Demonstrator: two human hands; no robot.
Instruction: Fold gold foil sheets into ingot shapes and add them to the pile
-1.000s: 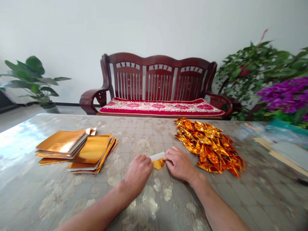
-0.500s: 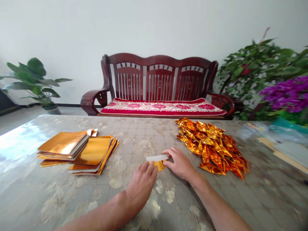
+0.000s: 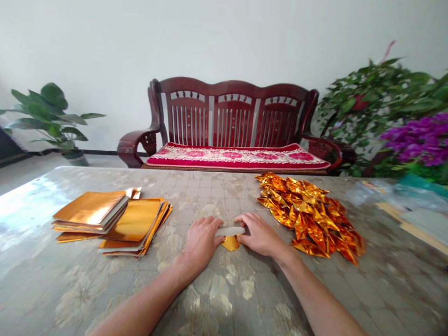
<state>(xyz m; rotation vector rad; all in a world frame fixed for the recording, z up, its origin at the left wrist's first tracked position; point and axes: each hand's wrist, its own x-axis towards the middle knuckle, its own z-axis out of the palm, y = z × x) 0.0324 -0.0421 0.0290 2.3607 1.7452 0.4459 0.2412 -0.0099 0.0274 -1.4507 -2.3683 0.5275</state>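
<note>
A small sheet of gold foil paper point(image 3: 231, 242), partly folded, lies between my hands at the middle of the table, its pale grey back showing as a narrow strip along the top. My left hand point(image 3: 204, 236) pinches the strip's left end between thumb and fingers. At the right end, my right hand point(image 3: 256, 234) grips the same paper, thumb below and fingers above. Left of my hands sit stacks of flat gold foil paper point(image 3: 138, 218). To the right is a heap of folded, pointed gold foil pieces point(image 3: 308, 214).
The table point(image 3: 196, 298) has a patterned, floral cover. Plastic bags point(image 3: 416, 196) and pale flat sheets point(image 3: 423, 224) lie at its right side. Behind stands a dark red wooden bench point(image 3: 231, 116) with a red cushion. Potted plants point(image 3: 52, 116) and purple flowers point(image 3: 420, 137) flank it.
My left hand has shifted from lying over the paper's lower left to pinching its left end. The grey strip looks narrower and the gold part below it now bulges in a curve.
</note>
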